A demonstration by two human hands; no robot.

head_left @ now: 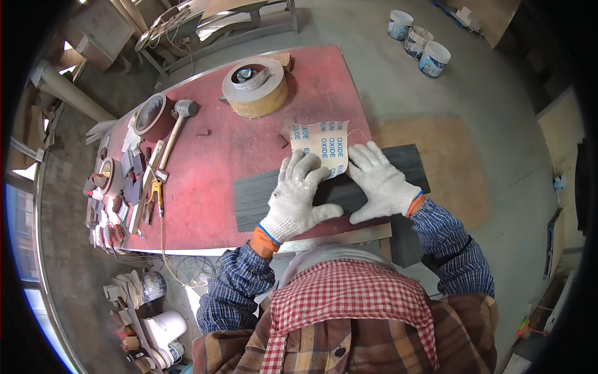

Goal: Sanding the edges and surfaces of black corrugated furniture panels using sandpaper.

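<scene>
A dark grey grooved board lies across the front of the red table, its right end reaching past the table edge. Over its far edge rests a piece of sandpaper, tan backing up with blue printing, its far end curling. My left hand, in a white knit glove, lies on the board with fingertips on the sandpaper's near left part and the thumb stretched right. Gloved alike, my right hand is spread flat on the board, fingertips beside the sandpaper's right edge. Neither hand is closed around anything.
On the red table stand a big tape-like roll and a brown abrasive roll. A mallet, a yellow air gun and several small tools lie left. White buckets stand on the floor far right.
</scene>
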